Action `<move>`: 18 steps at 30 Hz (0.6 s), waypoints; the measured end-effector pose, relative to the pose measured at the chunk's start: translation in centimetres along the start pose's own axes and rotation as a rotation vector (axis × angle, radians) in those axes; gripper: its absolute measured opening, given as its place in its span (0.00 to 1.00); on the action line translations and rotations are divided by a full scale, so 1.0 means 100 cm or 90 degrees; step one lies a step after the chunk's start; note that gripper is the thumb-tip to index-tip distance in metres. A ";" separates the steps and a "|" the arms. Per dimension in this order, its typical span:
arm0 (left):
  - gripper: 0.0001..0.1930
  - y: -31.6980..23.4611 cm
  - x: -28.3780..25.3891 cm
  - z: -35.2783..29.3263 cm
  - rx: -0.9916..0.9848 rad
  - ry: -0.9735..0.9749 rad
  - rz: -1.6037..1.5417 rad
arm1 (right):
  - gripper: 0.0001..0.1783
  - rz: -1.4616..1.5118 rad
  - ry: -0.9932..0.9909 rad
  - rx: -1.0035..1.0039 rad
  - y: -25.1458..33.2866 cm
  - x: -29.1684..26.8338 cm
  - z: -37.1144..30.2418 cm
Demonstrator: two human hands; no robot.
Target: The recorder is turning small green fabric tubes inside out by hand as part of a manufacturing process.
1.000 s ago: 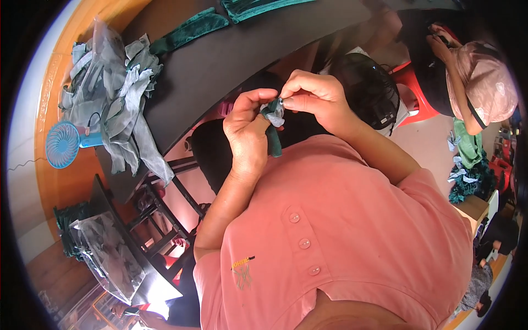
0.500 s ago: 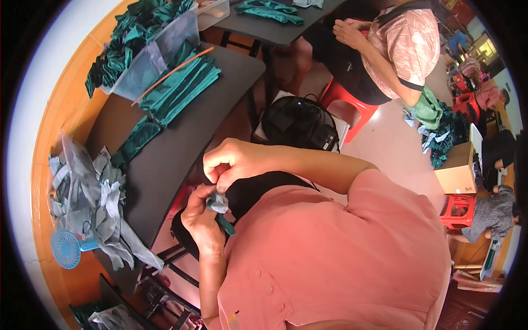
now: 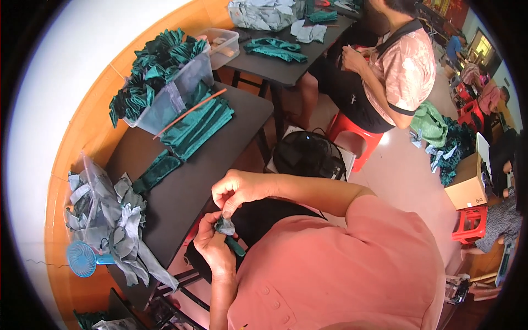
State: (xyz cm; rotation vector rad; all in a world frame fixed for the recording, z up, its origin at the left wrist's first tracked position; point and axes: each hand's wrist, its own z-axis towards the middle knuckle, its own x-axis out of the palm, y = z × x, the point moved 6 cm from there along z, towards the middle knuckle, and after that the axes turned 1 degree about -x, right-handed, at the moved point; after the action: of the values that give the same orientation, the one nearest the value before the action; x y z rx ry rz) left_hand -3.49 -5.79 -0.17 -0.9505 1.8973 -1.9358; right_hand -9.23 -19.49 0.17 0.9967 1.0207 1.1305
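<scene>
Fabric piece [image 3: 226,226], green and grey, gathered; between the fingertips of both hands, green tail [image 3: 235,247] trailing below them. Likely light, limp, soft, little prone to slipping; best held at the bunched edge. Left hand [image 3: 213,246]: fingers curled, pinching it. Right hand [image 3: 237,191]: thumb and forefinger pressed together at its upper edge, anything between them too small to tell.

View: swung round since the first picture | New in sight: clear tub [image 3: 195,81] of green cloth, orange stick [image 3: 190,114] | Newest, at the top: clear box [image 3: 269,26] of grey cloth | Hands: right hand [image 3: 242,190], first beside left hand [image 3: 215,248], now above it in view | Small cloth [image 3: 225,226]: lower, more left in view
</scene>
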 end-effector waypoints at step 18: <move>0.10 -0.026 -0.018 0.005 0.247 -0.214 0.042 | 0.27 -0.223 -0.321 -0.129 0.022 0.067 0.005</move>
State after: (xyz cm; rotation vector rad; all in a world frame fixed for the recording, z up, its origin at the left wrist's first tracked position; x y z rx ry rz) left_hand -1.18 -4.84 1.86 -0.9985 1.2938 -1.8699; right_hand -8.37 -12.60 1.62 0.8401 0.6250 0.6307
